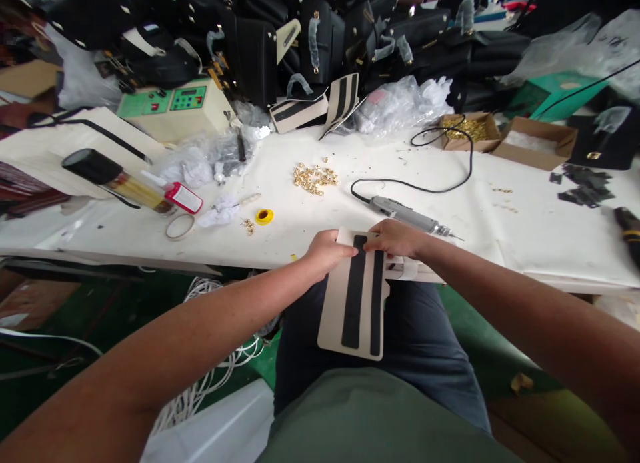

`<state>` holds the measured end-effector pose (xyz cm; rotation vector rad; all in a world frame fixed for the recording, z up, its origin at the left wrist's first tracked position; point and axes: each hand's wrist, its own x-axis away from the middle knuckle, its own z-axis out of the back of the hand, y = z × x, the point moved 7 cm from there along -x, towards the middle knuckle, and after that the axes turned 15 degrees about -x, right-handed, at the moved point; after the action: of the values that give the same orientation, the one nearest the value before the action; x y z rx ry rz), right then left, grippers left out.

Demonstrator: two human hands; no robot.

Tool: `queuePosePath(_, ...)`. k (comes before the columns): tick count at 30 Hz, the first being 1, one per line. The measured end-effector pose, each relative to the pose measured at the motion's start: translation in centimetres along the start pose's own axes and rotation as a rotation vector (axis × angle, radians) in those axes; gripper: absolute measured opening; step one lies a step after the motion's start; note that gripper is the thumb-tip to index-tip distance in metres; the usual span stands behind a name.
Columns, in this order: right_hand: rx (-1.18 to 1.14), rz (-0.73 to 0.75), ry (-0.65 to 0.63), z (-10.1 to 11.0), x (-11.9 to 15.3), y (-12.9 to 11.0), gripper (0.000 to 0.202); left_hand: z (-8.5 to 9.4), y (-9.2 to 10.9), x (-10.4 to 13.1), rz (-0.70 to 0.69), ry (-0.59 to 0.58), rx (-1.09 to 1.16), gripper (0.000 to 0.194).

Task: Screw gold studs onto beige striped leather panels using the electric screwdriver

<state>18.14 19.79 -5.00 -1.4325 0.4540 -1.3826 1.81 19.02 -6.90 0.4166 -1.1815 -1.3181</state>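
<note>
Both hands grip the upper end of a cream panel with black stripes (336, 310), which looks like a bag piece and hangs over my lap at the table's front edge. My left hand (325, 251) is closed on its left side, thumb on the front face. On the right side, my right hand (397, 240) pinches it, thumb near the black stripe; the fingers behind are hidden. Just beyond my right hand lies a grey electric screwdriver (407, 215) with its cable. Farther back sits a pile of small gold metal fittings (315, 177).
A yellow tape roll (265, 216), a red-labelled bottle (184, 198) and a black-capped jar (120, 180) stand or lie left on the white table (280, 243). A control box (175, 110) is behind them. Cardboard boxes (537, 143) sit back right. Black bags (255, 56) crowd the rear.
</note>
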Motion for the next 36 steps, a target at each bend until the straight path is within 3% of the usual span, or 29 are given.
queuePosePath(9, -0.038, -0.058, 0.012, -0.2, -0.4, -0.1, 0.017, 0.0, 0.1, -0.8, 0.006, 0.014, -0.112, 0.025)
queuePosePath(25, -0.079, -0.009, 0.07, 0.0, -0.4, 0.2, 0.015, 0.2, 1.0, -0.4, -0.048, 0.057, -0.252, 0.027)
queuePosePath(31, -0.011, -0.026, 0.079, 0.0, -0.4, 0.2, 0.011, 1.2, 2.7, 1.1, -0.282, 0.305, -0.556, 0.072)
queuePosePath(33, 0.025, -0.037, 0.08, 0.0, -0.5, 0.1, 0.017, 1.2, 3.5, 1.8, -0.445, 0.378, -0.701, 0.067)
queuePosePath(36, 0.075, -0.042, 0.072, 0.1, -0.5, 0.0, 0.018, 0.5, 3.9, 2.3, -0.662, 0.358, -0.796, 0.032)
